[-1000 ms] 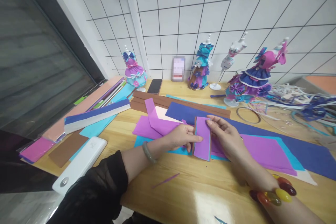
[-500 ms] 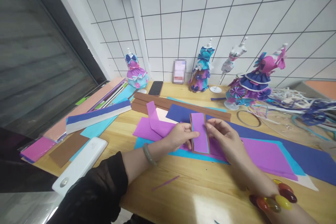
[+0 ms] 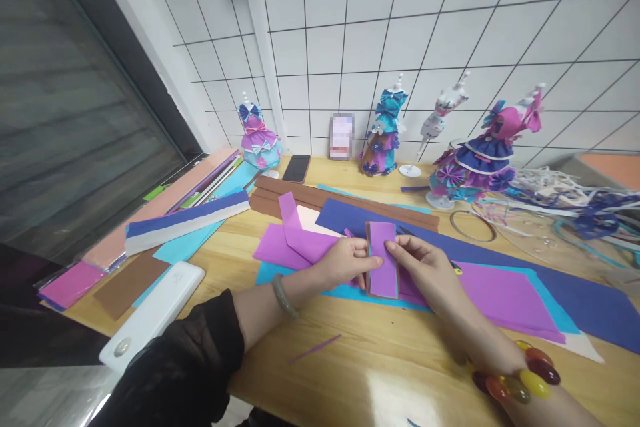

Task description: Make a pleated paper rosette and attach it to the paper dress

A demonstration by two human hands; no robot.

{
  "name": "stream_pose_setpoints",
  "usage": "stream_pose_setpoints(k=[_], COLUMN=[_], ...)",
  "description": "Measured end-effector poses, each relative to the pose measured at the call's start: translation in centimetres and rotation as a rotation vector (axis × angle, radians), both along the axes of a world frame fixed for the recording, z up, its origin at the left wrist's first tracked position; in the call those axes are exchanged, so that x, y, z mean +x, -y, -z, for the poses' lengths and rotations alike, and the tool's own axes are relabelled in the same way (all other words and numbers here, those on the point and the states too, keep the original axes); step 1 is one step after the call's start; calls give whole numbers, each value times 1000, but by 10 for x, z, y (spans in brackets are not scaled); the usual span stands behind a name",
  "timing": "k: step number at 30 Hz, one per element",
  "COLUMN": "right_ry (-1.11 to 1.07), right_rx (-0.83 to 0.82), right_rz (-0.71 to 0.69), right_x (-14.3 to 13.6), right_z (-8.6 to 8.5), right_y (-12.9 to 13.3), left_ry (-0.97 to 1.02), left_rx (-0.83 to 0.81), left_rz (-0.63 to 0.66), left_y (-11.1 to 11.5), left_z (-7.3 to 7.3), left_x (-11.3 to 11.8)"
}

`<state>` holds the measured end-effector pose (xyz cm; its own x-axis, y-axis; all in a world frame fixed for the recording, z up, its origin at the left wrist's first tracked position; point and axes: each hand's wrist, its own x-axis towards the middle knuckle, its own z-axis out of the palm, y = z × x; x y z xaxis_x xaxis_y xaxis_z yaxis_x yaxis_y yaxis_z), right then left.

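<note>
A small stack of rectangular pieces point(image 3: 383, 280), purple on top with blue and brown edges showing, is held upright between my hands. My left hand point(image 3: 349, 260) pinches its left edge, the thumb lying on the purple face. From the right, my right hand point(image 3: 425, 270) grips the stack with its thumb on the upper right part of the face. Under and around the hands lie purple sheets point(image 3: 510, 297), a dark blue sheet point(image 3: 565, 287) and a light blue sheet. A dark tool with a yellow-green part point(image 3: 456, 268) shows partly behind my right hand.
Dressed miniature mannequins point(image 3: 260, 140) and a bare-skirted one point(image 3: 443, 110) stand along the tiled wall. A black phone point(image 3: 297, 168) lies at the back. Left are sheets and a white device point(image 3: 153, 317); right, tangled ribbons point(image 3: 565, 193) and a ring point(image 3: 473, 225). A purple strip point(image 3: 316, 348) lies in front.
The stack has moved slightly down and tilts a little differently. My right thumb has slid left onto its face. The dark tool beside my right hand shows more.
</note>
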<state>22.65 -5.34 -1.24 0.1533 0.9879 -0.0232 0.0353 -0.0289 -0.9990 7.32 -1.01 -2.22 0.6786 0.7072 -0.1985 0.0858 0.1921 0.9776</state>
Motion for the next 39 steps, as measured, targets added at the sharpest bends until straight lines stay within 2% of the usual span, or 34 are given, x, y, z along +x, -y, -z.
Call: stream_pose_setpoints(k=[7,13,18,22,39], right_ry=[-27,4,22,33,50], right_rx=[-16,-22,6,41,96], right_rz=[17,46,48,39,-1], right_x=[0,-3,-4,-2,0], right_z=[0,-5,-2,2,4], right_y=[1,3,1,0,-1], left_ry=[6,128,221,312,303], left_rx=[27,-176,-244,-245,-209], left_rz=[-4,-5,-37,-82,-105], left_y=[-1,-2,0,2,-1], left_z=[-2,-2,-5,-7,0], left_x=[-1,0,1,3,4])
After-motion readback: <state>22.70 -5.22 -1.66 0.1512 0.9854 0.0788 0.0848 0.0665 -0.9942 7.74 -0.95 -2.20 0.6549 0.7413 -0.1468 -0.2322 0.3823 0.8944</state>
